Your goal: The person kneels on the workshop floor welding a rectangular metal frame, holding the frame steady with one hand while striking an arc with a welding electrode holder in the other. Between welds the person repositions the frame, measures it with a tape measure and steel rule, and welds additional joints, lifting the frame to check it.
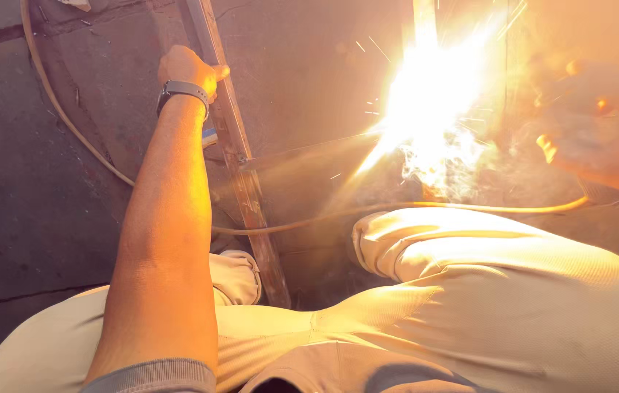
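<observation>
Welding at the floor's (25,218) far edge: left hand (187,69) clenched around steel bar (247,189), brace it firmly; right hand (586,127) glare-washed, grip unreadable; keep arc (429,102) steady.

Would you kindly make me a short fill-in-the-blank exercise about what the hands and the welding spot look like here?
1. The left hand grips a long metal ____ that runs across the concrete floor.
2. On the left wrist sits a dark ____.
3. The right hand is at the ____ edge of the picture, beside the bright sparks.
4. A thin cable curves over the floor and passes in front of the person's ____.

Missing words: bar; watch; right; knees
</observation>
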